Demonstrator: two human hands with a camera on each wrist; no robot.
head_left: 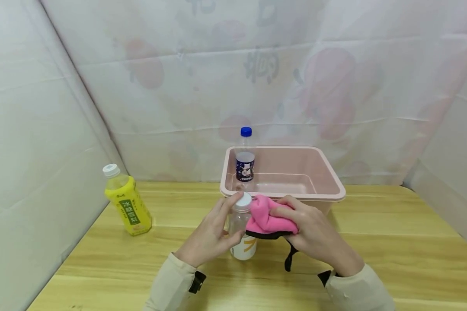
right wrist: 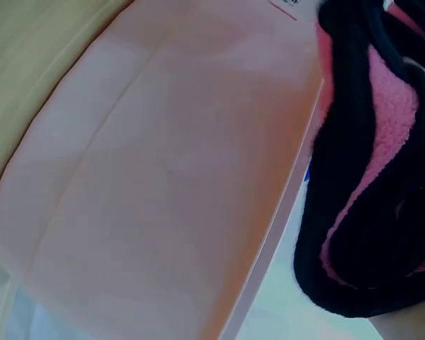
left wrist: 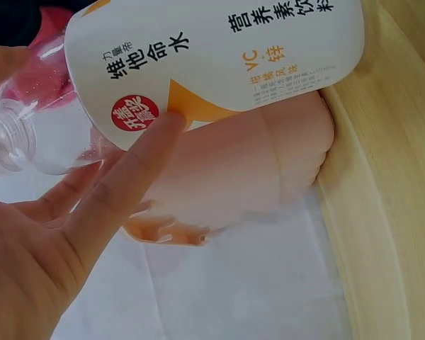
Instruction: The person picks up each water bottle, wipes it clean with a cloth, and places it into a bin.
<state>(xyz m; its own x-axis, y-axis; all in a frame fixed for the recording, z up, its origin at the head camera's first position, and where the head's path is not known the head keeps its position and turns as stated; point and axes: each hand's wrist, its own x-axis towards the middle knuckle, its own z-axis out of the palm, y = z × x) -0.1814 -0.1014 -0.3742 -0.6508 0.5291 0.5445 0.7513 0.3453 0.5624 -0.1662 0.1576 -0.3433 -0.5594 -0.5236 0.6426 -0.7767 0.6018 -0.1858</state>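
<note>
A clear plastic bottle [head_left: 243, 249] with a white cap and an orange-marked white label stands on the table in front of the bin. My left hand [head_left: 212, 235] holds it from the left, with one finger by the cap and the thumb at the front. In the left wrist view, a long finger [left wrist: 138, 166] lies along the label [left wrist: 219, 64]. My right hand [head_left: 309, 229] grips a bunched pink cloth [head_left: 270, 218] with black edging against the bottle's right side. A black loop [head_left: 289, 258] hangs from the cloth, whose folds [right wrist: 368, 177] fill the right of the right wrist view.
Behind the hands sits a pale pink plastic bin [head_left: 327, 172]. A blue-capped bottle [head_left: 245, 166] with a dark label stands upright inside at its left. To the left on the wooden table [head_left: 101, 268] is a yellow drink bottle [head_left: 130, 205]. White sheeting [head_left: 179, 108] hangs behind.
</note>
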